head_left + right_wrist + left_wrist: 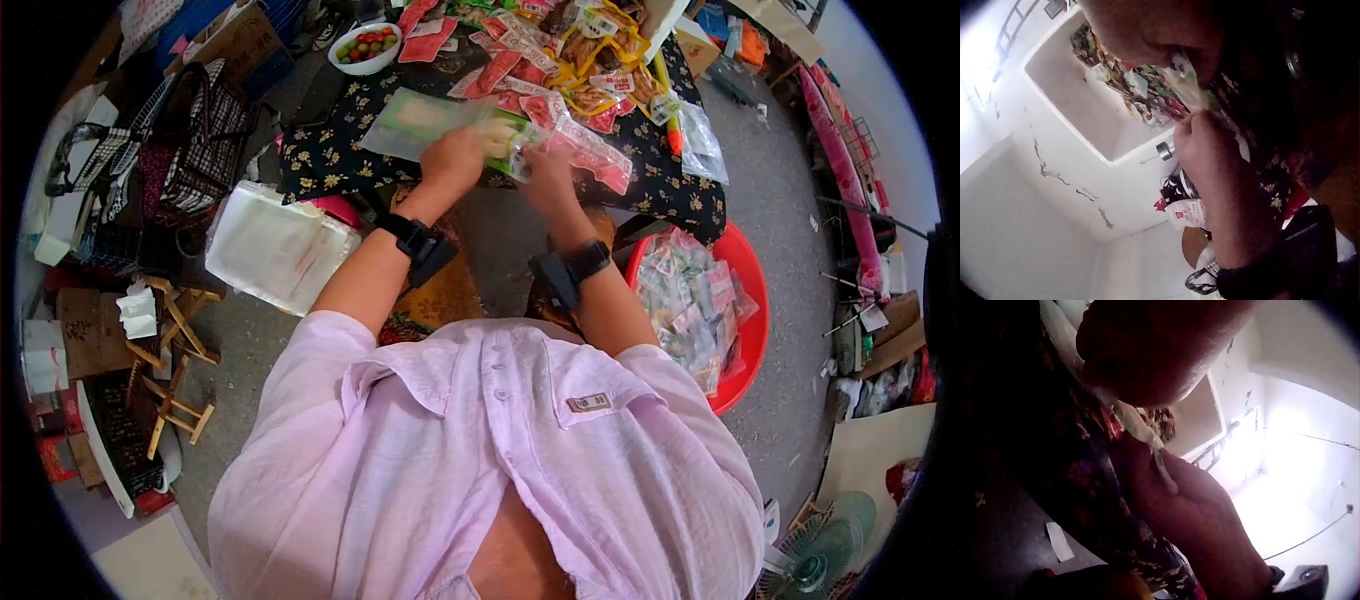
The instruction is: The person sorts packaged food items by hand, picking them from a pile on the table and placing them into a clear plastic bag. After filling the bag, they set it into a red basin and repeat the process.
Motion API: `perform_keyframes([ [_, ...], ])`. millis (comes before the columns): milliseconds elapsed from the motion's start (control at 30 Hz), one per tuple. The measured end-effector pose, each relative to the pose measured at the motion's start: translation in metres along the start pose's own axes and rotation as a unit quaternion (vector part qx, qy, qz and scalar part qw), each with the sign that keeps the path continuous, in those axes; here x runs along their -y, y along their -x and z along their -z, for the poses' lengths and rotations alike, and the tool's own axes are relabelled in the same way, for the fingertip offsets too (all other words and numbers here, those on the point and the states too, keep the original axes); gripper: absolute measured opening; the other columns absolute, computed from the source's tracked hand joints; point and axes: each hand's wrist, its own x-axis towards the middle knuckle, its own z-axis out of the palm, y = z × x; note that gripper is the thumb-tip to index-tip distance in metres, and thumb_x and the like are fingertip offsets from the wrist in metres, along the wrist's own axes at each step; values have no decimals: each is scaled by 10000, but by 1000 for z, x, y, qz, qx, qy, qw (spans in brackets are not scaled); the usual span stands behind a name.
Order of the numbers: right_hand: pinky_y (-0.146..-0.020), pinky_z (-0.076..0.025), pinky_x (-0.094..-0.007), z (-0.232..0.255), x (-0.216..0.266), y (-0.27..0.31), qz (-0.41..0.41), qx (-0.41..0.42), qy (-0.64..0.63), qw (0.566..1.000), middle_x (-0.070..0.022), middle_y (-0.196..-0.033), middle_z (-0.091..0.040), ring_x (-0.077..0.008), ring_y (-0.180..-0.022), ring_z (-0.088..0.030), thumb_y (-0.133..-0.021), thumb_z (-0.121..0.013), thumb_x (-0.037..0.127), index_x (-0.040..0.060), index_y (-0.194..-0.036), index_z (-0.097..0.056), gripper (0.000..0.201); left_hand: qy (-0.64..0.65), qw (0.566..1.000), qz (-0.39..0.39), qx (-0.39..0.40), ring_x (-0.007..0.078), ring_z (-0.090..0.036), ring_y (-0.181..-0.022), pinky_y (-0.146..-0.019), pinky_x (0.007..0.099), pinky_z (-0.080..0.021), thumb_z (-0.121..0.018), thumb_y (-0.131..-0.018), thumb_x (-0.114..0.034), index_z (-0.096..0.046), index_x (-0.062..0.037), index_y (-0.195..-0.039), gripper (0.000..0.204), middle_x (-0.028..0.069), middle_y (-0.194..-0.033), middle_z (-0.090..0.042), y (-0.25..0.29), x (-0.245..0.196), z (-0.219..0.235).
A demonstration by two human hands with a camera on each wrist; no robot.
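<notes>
Both hands work on a green and clear plastic packet [497, 140] with pale pieces in it, at the near edge of the flowered cloth. My left hand [452, 163] grips its left part with curled fingers. The right hand [553, 178] pinches its right end. Under the left hand lies a flat, translucent green bag [408, 122]. In the right wrist view the packet [1188, 90] stretches between the left hand [1204, 140] and the right hand [1147, 31]. The left wrist view is dark, with the packet [1138, 425] between both hands.
Red packets [500, 72] and yellow-edged bags [600, 60] lie on the far part of the cloth. A white bowl [366, 62] of small fruits is at the back left. A red tub [752, 325] of packets stands right, a stack of clear bags [280, 245] left.
</notes>
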Motion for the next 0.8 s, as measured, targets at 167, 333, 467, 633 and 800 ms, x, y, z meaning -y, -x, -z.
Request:
perform_keyframes([
  [167, -614, -431, -310, -4, -2, -5, 19, -5, 32, 999, -138, -805, -554, -265, -748, -538, -656, -583, 83, 6, -849, -545, 211, 3, 998, -22, -57, 374, -478, -730, -611, 469, -373, -404, -766, -209, -462, -25, -771, 193, 182, -781, -508, 1, 0, -2],
  [333, -597, -453, -281, 5, 0, -1, 135, 7, 95, 986, -64, -828, -543, -161, -693, -537, -780, -419, 33, 12, -918, -495, 159, 10, 1000, -7, -17, 386, -463, -717, -605, 473, -362, -391, -777, -198, -451, -30, -789, 179, 174, -770, -502, 7, 5, -5],
  [467, -613, -457, -291, 11, -15, -3, 142, -9, 99, 985, -65, -844, -542, -167, -712, -540, -780, -421, 27, 13, -931, -491, 168, 32, 999, -35, -25, 386, -459, -713, -609, 473, -363, -381, -784, -187, -448, -36, -791, 165, 174, -782, -494, 14, -3, 0],
  [633, -614, -456, -300, 10, -12, -11, 81, 42, 117, 989, -65, -836, -542, -180, -710, -540, -779, -433, 40, 16, -917, -497, 154, 6, 998, -36, -46, 369, -494, -701, -595, 464, -391, -388, -761, -160, -466, -41, -771, 143, 174, -768, -515, 11, -8, 2],
  [800, -612, -451, -306, -7, -6, -18, -121, 88, -54, 987, -77, -808, -545, -191, -705, -542, -772, -462, 81, 16, -866, -519, 128, -11, 996, -68, -61, 357, -509, -679, -583, 452, -406, -401, -743, -150, -477, -44, -758, 130, 164, -750, -524, 12, -12, 2],
])
